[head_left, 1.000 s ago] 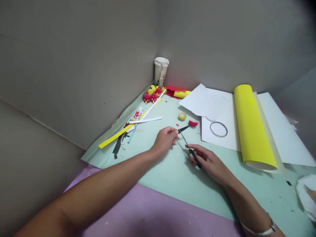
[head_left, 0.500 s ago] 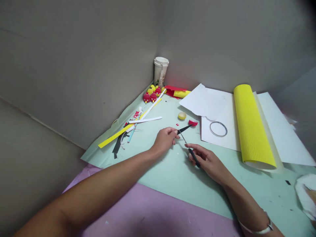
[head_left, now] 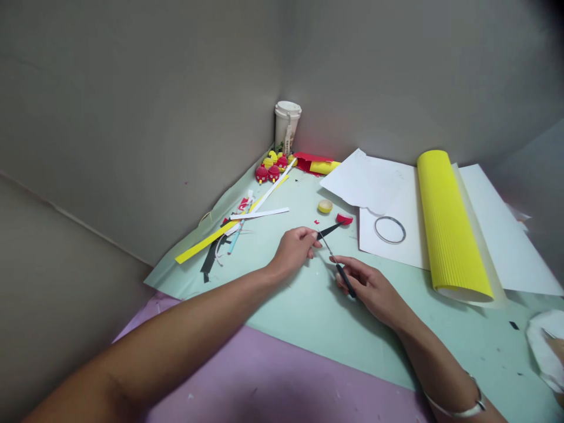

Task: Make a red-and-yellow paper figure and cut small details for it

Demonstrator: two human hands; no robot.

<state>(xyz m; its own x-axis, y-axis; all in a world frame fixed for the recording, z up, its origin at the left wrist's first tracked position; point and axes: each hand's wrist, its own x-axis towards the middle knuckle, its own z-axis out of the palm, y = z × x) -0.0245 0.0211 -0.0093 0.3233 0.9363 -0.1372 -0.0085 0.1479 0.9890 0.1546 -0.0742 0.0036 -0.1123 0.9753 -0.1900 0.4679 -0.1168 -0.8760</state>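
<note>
My left hand (head_left: 298, 247) pinches a thin black paper strip (head_left: 330, 230), whose pointed end reaches right toward a small red paper piece (head_left: 344, 219). In my right hand (head_left: 362, 284) are scissors with black handles (head_left: 346, 281). Their thin blades point up and left, touching or very near the strip beside my left fingertips. A yellow round piece (head_left: 325, 206) lies just behind, and a tiny red scrap (head_left: 316, 222) is close to the blade tips.
Yellow, white and black strips (head_left: 207, 242) lie at left. Small red and yellow figures (head_left: 268, 170) stand before a white cup (head_left: 288, 124) in the corner. White sheets (head_left: 388, 182), a metal ring (head_left: 390, 230) and a yellow corrugated roll (head_left: 453, 226) are at right.
</note>
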